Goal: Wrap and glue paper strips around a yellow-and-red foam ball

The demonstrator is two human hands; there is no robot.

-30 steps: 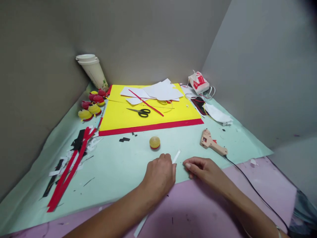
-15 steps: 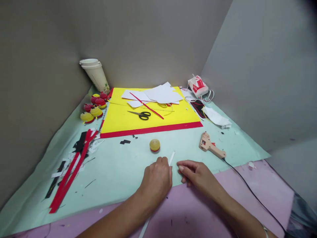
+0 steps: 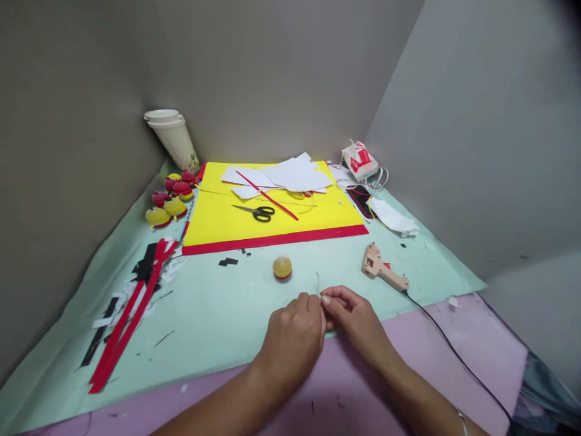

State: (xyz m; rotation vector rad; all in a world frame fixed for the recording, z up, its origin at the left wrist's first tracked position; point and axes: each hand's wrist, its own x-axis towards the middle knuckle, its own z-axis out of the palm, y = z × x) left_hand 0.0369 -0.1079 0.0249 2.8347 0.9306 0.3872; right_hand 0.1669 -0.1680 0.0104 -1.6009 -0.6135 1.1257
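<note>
My left hand (image 3: 293,339) and my right hand (image 3: 351,318) meet at the near edge of the pale green sheet (image 3: 213,303). Both pinch a thin white paper strip (image 3: 318,282), whose tip stands up edge-on above the fingertips. The rest of the strip is hidden by the hands. Just beyond them lies a small round yellow and red piece (image 3: 282,267). A beige glue gun (image 3: 381,271) lies to the right of my right hand, its black cord (image 3: 458,357) trailing toward me.
Farther back lie a yellow sheet (image 3: 227,221) on red paper, with black scissors (image 3: 258,212), white paper pieces (image 3: 290,172) and a red strip. Several red and yellow round pieces (image 3: 170,197), a paper cup (image 3: 175,139), red and black scraps (image 3: 131,297) sit left.
My right hand moved left to meet my left hand and pinched the white strip. The strip, which lay flat, is now lifted and turned on edge.
</note>
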